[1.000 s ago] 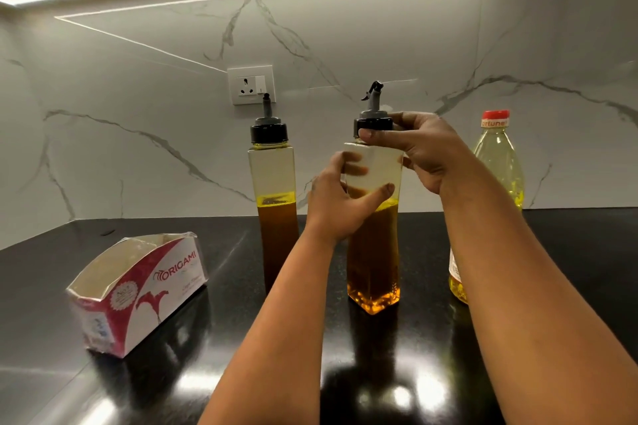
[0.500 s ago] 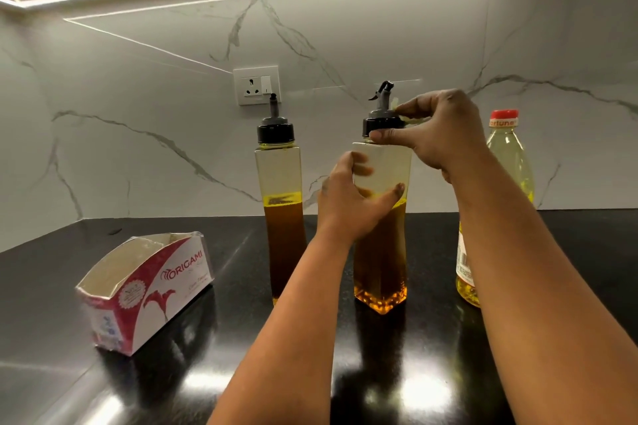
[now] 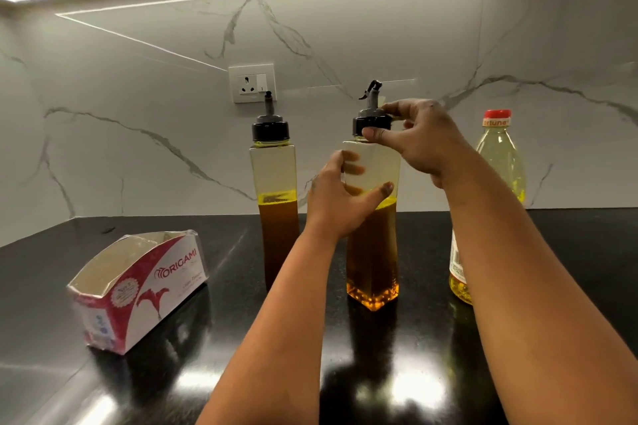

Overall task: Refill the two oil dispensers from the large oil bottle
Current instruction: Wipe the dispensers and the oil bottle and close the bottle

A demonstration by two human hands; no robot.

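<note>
Holding the near dispenser [image 3: 373,245] with your left hand [image 3: 340,198], fingers curled round its clear top part | your right hand [image 3: 419,138] pinches its black cap [image 3: 372,123] | other dispenser [image 3: 274,183] stands left of your fingers | big oil bottle [image 3: 500,162] behind your right wrist | all on the black counter [image 3: 51,286]

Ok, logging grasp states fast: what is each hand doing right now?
Left hand: grips the body of the near dispenser.
Right hand: grips that dispenser's black spout cap.
</note>
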